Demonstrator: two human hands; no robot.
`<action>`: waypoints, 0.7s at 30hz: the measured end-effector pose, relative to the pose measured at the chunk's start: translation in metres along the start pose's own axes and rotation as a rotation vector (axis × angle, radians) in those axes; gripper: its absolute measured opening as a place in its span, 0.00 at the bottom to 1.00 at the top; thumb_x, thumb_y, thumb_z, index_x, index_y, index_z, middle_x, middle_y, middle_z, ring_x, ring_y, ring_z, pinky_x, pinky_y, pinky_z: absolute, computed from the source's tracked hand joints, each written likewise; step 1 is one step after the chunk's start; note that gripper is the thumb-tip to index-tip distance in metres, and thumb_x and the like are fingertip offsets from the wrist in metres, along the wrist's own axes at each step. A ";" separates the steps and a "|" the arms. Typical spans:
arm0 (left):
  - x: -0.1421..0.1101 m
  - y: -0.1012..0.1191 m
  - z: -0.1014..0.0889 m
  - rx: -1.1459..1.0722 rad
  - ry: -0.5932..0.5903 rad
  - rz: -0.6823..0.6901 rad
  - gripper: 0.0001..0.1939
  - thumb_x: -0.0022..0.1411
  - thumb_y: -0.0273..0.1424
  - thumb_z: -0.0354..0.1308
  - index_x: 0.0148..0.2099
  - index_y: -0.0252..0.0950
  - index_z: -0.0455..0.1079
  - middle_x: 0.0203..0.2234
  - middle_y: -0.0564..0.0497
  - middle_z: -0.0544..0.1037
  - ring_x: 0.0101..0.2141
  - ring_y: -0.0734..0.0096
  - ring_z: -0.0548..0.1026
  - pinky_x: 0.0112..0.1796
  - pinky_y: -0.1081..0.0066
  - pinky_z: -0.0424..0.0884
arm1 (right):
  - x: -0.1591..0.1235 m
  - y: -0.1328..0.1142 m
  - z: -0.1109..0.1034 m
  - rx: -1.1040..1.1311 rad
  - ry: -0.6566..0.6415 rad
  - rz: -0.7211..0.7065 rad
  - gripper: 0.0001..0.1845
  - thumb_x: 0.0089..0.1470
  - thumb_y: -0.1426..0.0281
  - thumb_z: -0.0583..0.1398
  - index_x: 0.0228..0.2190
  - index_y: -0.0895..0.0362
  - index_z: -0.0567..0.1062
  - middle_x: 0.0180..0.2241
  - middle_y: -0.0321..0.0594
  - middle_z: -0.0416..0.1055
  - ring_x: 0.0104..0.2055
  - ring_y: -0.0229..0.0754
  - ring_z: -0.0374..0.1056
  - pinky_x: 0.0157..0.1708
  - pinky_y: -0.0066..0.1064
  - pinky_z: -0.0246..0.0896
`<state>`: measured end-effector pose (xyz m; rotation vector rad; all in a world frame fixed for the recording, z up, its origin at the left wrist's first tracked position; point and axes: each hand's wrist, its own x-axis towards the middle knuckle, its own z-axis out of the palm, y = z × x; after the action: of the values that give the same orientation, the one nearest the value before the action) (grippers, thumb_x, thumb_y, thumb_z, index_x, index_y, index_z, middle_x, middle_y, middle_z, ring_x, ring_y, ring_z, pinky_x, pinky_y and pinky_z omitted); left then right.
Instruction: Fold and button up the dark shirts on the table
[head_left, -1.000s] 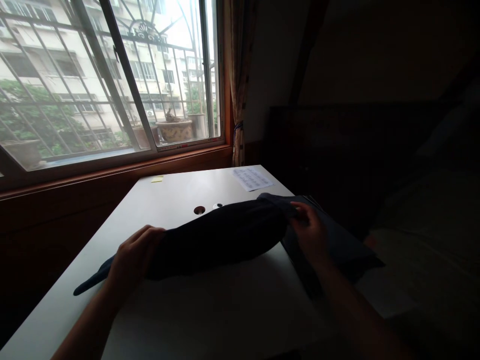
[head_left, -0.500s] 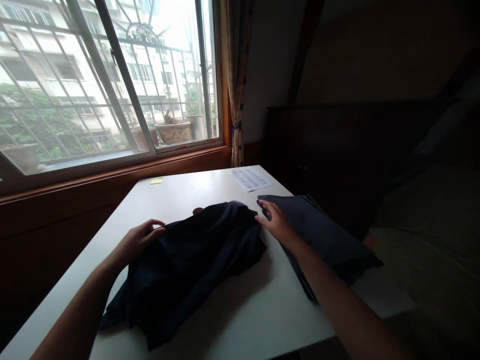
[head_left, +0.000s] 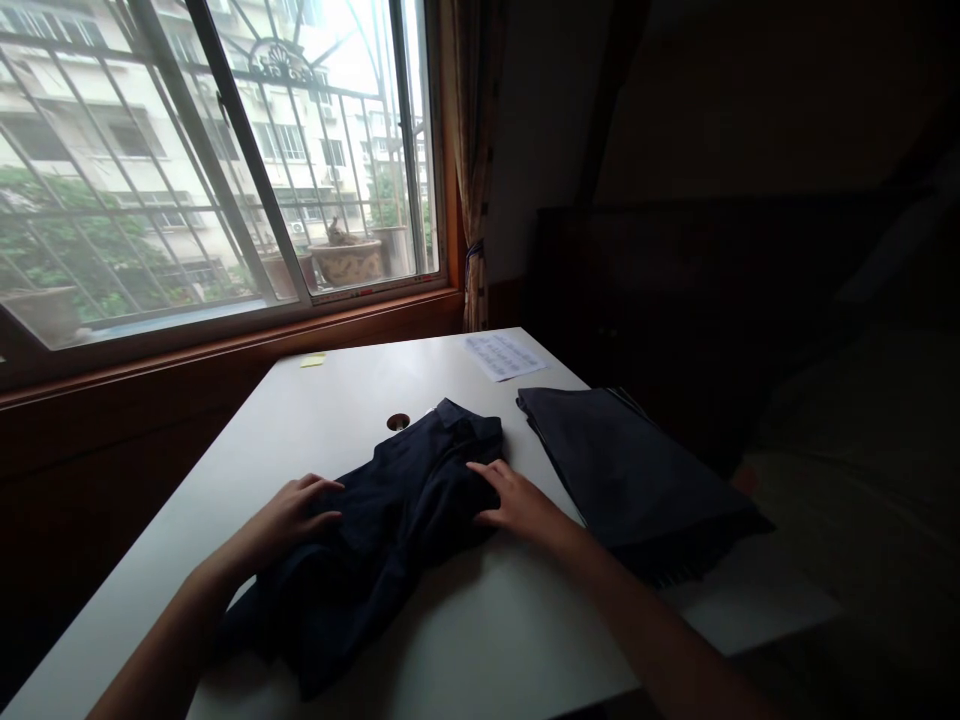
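Note:
A dark navy garment (head_left: 390, 520) lies crumpled in the middle of the white table (head_left: 465, 640). My left hand (head_left: 289, 520) rests flat on the garment's left part with the fingers spread. On its right part my right hand (head_left: 517, 503) also lies flat, fingers stretched out and pointing left. Neither hand grips the cloth.
A folded dark cloth (head_left: 637, 480) lies at the table's right edge, partly overhanging it. A printed paper sheet (head_left: 504, 355) and a yellow sticky note (head_left: 313, 360) lie at the back. A round cable hole (head_left: 398, 422) is behind the garment. A barred window (head_left: 210, 160) fills the left.
The garment, held stretched between both hands a second ago, has been laid down and bunched toward me. Both hands have let go and now press flat on it.

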<state>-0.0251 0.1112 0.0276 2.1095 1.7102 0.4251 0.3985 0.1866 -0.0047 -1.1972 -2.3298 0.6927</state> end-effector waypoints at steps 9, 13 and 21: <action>-0.014 0.010 0.014 -0.132 -0.152 -0.027 0.19 0.60 0.39 0.57 0.52 0.44 0.75 0.46 0.46 0.74 0.44 0.54 0.76 0.48 0.57 0.73 | -0.013 0.018 -0.025 -0.033 0.045 -0.001 0.17 0.48 0.81 0.57 0.35 0.53 0.80 0.38 0.39 0.74 0.41 0.44 0.72 0.43 0.33 0.66; -0.019 0.014 0.006 -0.156 -0.069 0.011 0.15 0.63 0.43 0.55 0.44 0.42 0.77 0.42 0.46 0.76 0.41 0.57 0.77 0.44 0.59 0.76 | -0.016 0.027 -0.047 -0.075 0.173 0.010 0.17 0.48 0.81 0.55 0.34 0.53 0.79 0.37 0.39 0.74 0.42 0.44 0.72 0.44 0.34 0.66; -0.042 0.003 -0.061 -0.131 0.575 -0.025 0.22 0.63 0.51 0.56 0.44 0.37 0.74 0.38 0.47 0.77 0.38 0.60 0.79 0.37 0.62 0.80 | -0.003 0.023 -0.101 -0.296 0.478 -0.078 0.13 0.52 0.79 0.56 0.32 0.53 0.77 0.35 0.41 0.74 0.43 0.50 0.66 0.46 0.41 0.62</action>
<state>-0.0597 0.0767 0.0832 1.9841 1.9281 1.1942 0.4722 0.2194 0.0606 -1.2231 -2.0947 0.0179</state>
